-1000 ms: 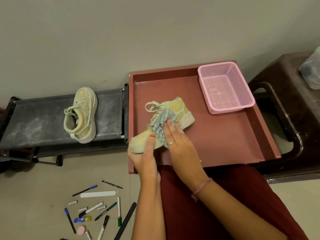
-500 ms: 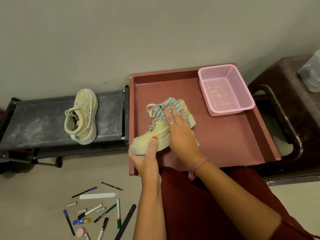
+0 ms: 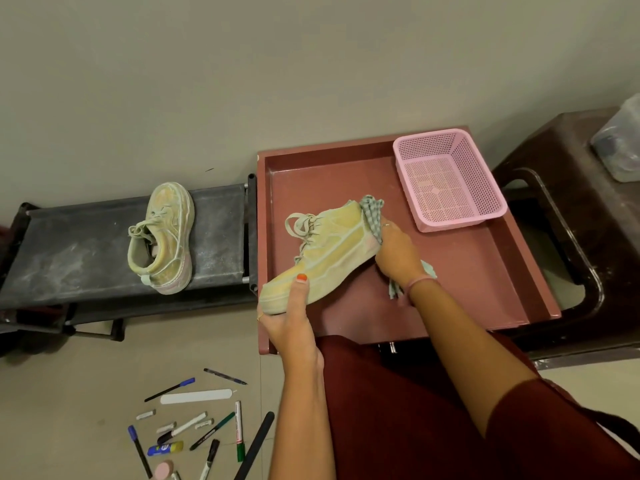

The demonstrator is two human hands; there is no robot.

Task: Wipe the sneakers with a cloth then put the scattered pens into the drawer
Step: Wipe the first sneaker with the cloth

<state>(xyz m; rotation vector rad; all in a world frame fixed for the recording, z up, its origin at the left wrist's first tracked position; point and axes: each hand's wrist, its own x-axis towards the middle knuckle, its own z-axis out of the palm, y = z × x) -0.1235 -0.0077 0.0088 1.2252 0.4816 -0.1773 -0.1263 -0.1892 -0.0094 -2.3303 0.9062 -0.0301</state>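
My left hand (image 3: pixel 290 317) grips the toe of a yellow-green sneaker (image 3: pixel 329 251), holding it tilted over the open reddish drawer (image 3: pixel 467 271). At the shoe's heel, my right hand (image 3: pixel 398 254) holds a green checked cloth (image 3: pixel 372 213) pressed against it; part of the cloth hangs below my wrist. A second dusty sneaker (image 3: pixel 162 237) lies on its side on the low black rack (image 3: pixel 69 244) to the left. Several pens and markers (image 3: pixel 194 427) lie scattered on the floor at the lower left.
A pink mesh basket (image 3: pixel 446 178) sits in the drawer's far right corner. A dark brown stool (image 3: pixel 588 237) stands to the right with a clear plastic container (image 3: pixel 620 147) on it. The wall runs behind everything. My red-clothed legs (image 3: pixel 398 410) fill the lower right.
My right hand slid the cloth from the sneaker's laces and side back to its heel. The left hand kept its grip on the toe and the shoe tilted up a little.
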